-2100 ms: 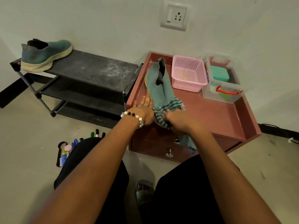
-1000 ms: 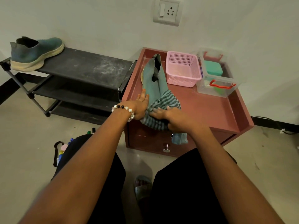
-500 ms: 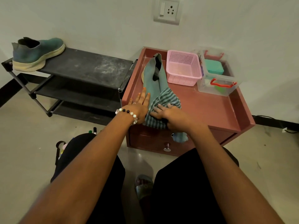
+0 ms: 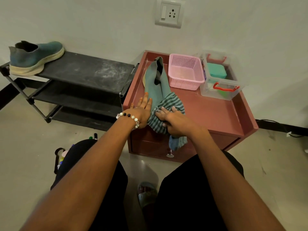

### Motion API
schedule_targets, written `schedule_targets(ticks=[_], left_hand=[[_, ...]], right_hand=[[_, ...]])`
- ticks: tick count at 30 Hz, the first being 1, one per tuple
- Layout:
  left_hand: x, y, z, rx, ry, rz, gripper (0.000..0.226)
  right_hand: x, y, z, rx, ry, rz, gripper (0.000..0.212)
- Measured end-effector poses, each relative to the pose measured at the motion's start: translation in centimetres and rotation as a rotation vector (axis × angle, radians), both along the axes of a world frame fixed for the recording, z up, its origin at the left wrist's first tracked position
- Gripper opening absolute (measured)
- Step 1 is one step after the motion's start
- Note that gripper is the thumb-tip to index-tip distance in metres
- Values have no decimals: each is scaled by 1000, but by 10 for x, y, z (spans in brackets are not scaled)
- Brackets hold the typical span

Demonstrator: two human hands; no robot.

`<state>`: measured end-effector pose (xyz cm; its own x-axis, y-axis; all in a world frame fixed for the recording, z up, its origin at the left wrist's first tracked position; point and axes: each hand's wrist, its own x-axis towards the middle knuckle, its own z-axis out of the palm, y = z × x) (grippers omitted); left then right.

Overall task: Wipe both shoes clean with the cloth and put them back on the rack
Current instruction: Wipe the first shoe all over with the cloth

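A teal shoe (image 4: pixel 155 80) lies on the red cabinet top (image 4: pixel 215 112), heel toward the wall. Its toe is covered by a green striped cloth (image 4: pixel 170 104). My right hand (image 4: pixel 176 122) grips the cloth and presses it onto the toe. My left hand (image 4: pixel 141 109), with a bead bracelet at the wrist, lies with straight fingers against the shoe's left side. The second teal shoe (image 4: pixel 33 59) with a cream sole stands on the far left of the black rack's top shelf (image 4: pixel 93 72).
A pink basket (image 4: pixel 185 72) and a clear box with red handles (image 4: pixel 220 79) stand at the back of the cabinet. A wall socket (image 4: pixel 168 14) is above. A black bag with pens (image 4: pixel 70 155) sits on the floor at my left knee. A cable (image 4: pixel 283 125) runs along the wall at the right.
My right hand has slid the cloth a little up along the shoe's toe. My left hand stays against the shoe's side with its fingers stretched further forward. The camera shifted slightly.
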<state>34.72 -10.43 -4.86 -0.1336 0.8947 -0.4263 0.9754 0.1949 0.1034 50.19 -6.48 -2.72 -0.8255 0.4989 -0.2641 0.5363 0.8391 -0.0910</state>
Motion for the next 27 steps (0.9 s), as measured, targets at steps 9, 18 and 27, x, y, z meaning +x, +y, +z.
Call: schedule_targets(ticks=[9, 18, 27], left_hand=[[2, 3, 2, 6, -8, 15, 93], [11, 3, 14, 352, -33, 51, 41], [16, 10, -3, 175, -96, -102, 58]], right_hand=[[22, -3, 8, -17, 235, -50, 62], [58, 21, 30, -154, 1351, -1041, 40], [15, 16, 8, -33, 533, -248, 65]])
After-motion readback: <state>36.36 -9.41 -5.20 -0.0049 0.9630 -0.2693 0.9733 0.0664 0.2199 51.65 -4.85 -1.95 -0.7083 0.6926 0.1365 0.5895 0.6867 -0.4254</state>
